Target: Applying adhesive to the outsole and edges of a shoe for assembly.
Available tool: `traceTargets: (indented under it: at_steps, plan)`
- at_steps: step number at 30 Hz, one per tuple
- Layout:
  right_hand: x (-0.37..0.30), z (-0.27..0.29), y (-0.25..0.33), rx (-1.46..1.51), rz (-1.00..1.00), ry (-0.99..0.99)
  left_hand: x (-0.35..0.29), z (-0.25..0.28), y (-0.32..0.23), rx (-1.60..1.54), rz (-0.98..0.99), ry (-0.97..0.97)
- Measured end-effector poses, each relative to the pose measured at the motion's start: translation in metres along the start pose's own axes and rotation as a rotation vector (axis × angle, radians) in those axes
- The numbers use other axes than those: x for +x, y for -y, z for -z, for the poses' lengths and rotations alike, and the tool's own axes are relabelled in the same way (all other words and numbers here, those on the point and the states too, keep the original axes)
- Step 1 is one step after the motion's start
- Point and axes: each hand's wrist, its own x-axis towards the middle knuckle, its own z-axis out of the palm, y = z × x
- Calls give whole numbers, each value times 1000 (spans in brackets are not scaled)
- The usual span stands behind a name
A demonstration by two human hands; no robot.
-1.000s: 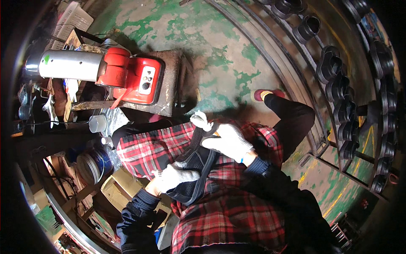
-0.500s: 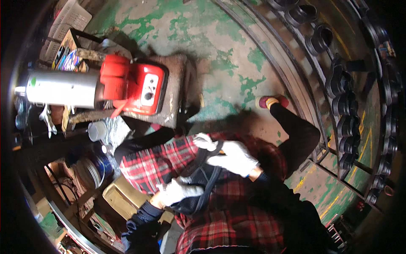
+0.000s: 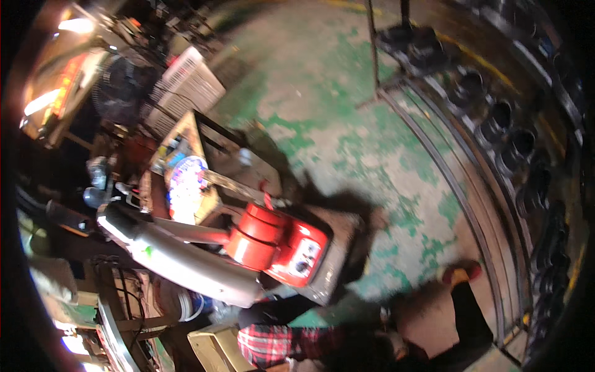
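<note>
My hands are almost wholly out of the head view. A pale patch (image 3: pixel 285 366) at the bottom edge, by my lap, may be part of my left glove; its fingers do not show. Of my right hand nothing can be made out. Red plaid cloth (image 3: pixel 266 343) covers my left thigh. Beyond it stands a red machine (image 3: pixel 299 253) with control knobs, on a worn stand (image 3: pixel 347 239). A long silver tube (image 3: pixel 192 263) lies at the machine's left. Whatever my hands hold is hidden below the frame.
A metal rack with black shoes (image 3: pixel 496 118) curves along the right. On the left are a cluttered small table (image 3: pixel 197 133), a white slatted crate (image 3: pixel 192 84) and a dark fan (image 3: pixel 121 90). A beige box (image 3: pixel 214 347) sits beside my left leg. The floor (image 3: pixel 334 118) has worn green paint.
The view has swung up and left, so the machine and rack sit lower. Both white-gloved hands, earlier gripping a black shoe-like item over my lap, have dropped out at the bottom edge.
</note>
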Motion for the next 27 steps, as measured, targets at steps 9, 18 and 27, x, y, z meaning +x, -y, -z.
traceTargets:
  at_steps: [9, 18, 27]
  plan:
    - [-76, -17, 31, 479, 324, -128, -50, -50, 64, 732, -418, -295]
    - [-280, -76, 128, 219, 540, -14, -129, -96, 31, -158, -362, -494]
    - [-317, -154, 137, -285, 720, 237, -136, -107, 79, 23, -353, -529]
